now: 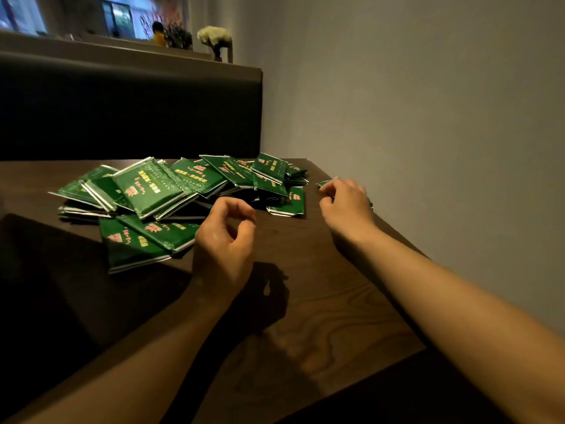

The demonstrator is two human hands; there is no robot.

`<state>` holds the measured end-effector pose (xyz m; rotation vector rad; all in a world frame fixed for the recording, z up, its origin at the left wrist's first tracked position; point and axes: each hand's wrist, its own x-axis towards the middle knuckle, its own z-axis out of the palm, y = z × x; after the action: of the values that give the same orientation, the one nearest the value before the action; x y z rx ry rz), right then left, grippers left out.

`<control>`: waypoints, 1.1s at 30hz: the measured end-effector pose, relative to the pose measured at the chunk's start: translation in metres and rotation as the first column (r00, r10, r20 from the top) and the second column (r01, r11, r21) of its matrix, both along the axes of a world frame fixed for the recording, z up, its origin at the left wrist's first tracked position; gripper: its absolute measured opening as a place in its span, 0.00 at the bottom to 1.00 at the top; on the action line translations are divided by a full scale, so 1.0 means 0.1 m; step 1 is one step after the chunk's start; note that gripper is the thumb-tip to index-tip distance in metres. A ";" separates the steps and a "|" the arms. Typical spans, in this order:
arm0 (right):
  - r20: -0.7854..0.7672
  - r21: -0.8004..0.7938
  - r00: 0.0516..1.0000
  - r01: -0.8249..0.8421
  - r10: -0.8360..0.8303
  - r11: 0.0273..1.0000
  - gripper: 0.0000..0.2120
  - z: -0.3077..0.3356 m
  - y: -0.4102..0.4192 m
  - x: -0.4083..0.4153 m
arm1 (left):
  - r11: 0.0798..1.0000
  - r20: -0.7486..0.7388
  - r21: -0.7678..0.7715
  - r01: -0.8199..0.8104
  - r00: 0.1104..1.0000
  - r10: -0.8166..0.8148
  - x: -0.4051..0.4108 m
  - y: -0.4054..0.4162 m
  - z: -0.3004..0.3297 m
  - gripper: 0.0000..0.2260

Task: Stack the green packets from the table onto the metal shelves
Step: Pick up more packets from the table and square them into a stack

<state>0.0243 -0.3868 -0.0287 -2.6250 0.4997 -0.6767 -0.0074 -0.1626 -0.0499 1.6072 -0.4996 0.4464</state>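
Several green packets (153, 191) with silver edges and pink print lie in a loose pile on the dark wooden table (321, 301). My left hand (226, 240) hovers just in front of the pile, its fingers loosely curled, and holds nothing. My right hand (347, 203) is near the table's right edge, to the right of the pile. Its fingers curl down over a single green packet (324, 183), which is mostly hidden under the hand. No metal shelves are in view.
A dark padded bench back (131, 117) rises behind the table, with a ledge of plants (214, 38) above it. A plain wall (428, 117) runs along the table's right side. The table's near edge (382, 365) cuts across the lower right.
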 end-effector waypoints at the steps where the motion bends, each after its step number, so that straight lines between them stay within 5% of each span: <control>1: -0.054 -0.078 0.997 0.041 -0.045 0.996 0.14 -0.01 -0.07 0.10 | 1.000 0.003 0.009 -0.002 1.000 0.002 0.01 0.01 -0.01 0.04; 5: -0.208 -0.290 0.962 0.111 -0.176 0.951 0.22 -0.08 -0.27 0.36 | 0.998 -0.009 0.057 0.025 1.000 -0.024 -0.01 0.00 -0.03 0.08; 14: -0.384 -0.312 0.876 0.174 -0.292 0.934 0.29 -0.12 -0.47 0.60 | 0.996 -0.036 0.083 -0.017 0.999 0.020 0.03 -0.01 -0.06 0.09; 22: -0.460 -0.107 0.862 0.183 -0.212 0.977 0.31 -0.06 -0.57 0.57 | 0.996 -0.056 0.084 -0.014 0.998 0.019 0.01 -0.01 -0.04 0.09; 27: -0.486 -0.115 0.857 0.133 -0.172 0.985 0.35 -0.02 -0.41 0.38 | 0.994 -0.067 0.107 0.004 0.998 0.003 0.01 0.02 -0.03 0.08; 31: -0.408 -0.039 0.910 0.071 -0.080 0.997 0.26 0.00 -0.14 -0.02 | 0.993 -0.129 0.120 0.018 0.992 -0.002 0.00 0.04 -0.05 0.07; 33: -0.344 0.120 0.939 0.029 0.014 0.992 0.20 0.08 0.00 -0.25 | 0.990 -0.180 0.139 0.017 0.984 0.009 0.01 0.04 -0.06 0.07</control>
<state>-0.0002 -0.3865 -0.0206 -2.6307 0.6289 -0.1745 -0.0060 -0.1586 -0.0562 1.7623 -0.4033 0.2634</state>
